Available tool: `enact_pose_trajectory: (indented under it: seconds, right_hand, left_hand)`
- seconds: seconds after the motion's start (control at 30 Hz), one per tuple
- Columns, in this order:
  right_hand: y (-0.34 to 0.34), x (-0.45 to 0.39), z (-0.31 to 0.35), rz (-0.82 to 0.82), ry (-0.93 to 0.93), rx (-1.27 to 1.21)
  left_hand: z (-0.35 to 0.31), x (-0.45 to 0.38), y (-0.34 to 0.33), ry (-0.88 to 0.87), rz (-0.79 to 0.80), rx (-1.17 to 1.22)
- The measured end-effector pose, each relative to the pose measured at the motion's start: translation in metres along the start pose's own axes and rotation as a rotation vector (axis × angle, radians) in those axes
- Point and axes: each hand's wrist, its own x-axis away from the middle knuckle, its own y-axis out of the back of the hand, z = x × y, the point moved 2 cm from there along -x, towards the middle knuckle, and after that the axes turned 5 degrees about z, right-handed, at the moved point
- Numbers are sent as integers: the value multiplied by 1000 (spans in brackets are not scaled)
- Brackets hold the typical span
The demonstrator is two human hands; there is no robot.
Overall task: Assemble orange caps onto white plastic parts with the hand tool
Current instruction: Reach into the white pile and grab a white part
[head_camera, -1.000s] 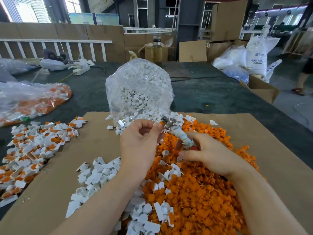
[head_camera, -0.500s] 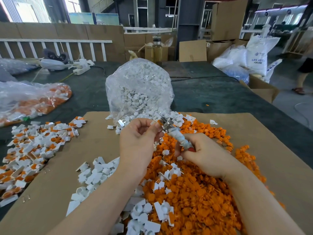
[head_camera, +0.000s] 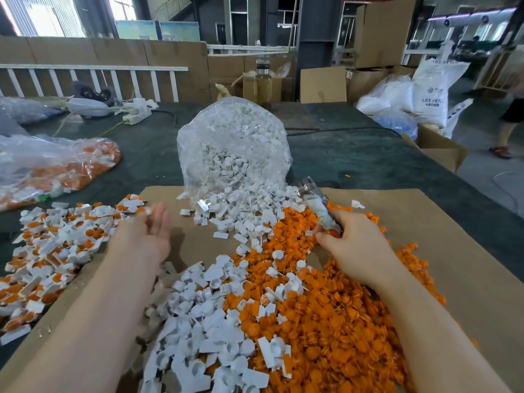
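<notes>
My right hand [head_camera: 354,245] grips the hand tool [head_camera: 317,205] by its taped handle, with the metal head pointing up and away over the heap of loose orange caps [head_camera: 340,307]. My left hand [head_camera: 147,234] is blurred and hangs with loose fingers beside the pile of white parts fitted with orange caps [head_camera: 56,242]. A small white piece shows at its fingertips, too blurred to tell if it is held. Loose white parts [head_camera: 198,321] lie in front of me.
A clear bag of white parts [head_camera: 232,143] spills onto the cardboard sheet [head_camera: 453,251]. Another bag with orange and white pieces [head_camera: 56,165] lies at the far left. A power strip [head_camera: 139,112] and a bottle [head_camera: 263,80] stand at the back. A person [head_camera: 510,123] stands at the right.
My left hand has left the tool's head and swung left toward the pile of capped parts. My right hand with the tool has shifted slightly right.
</notes>
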Motion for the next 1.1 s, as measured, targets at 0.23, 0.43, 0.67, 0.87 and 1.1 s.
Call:
enact_pose_trajectory:
  seconds: [0.23, 0.43, 0.67, 0.87, 1.1]
  right_hand:
    - [-2, 3, -1, 144, 14, 165]
    - [-16, 2, 9, 164, 54, 259]
    - [-19, 0, 5, 91, 17, 276]
    - [-26, -2, 6, 10, -24, 290]
    - [-34, -1, 9, 69, -22, 327]
  left_hand:
    - [-27, -25, 11, -43, -135, 327]
    - [-15, -19, -3, -63, 170, -112]
    - [49, 40, -22, -508, 775, -1568]
    - [96, 54, -14, -874, 999, -2044]
    - [97, 51, -10, -905, 842, -2041]
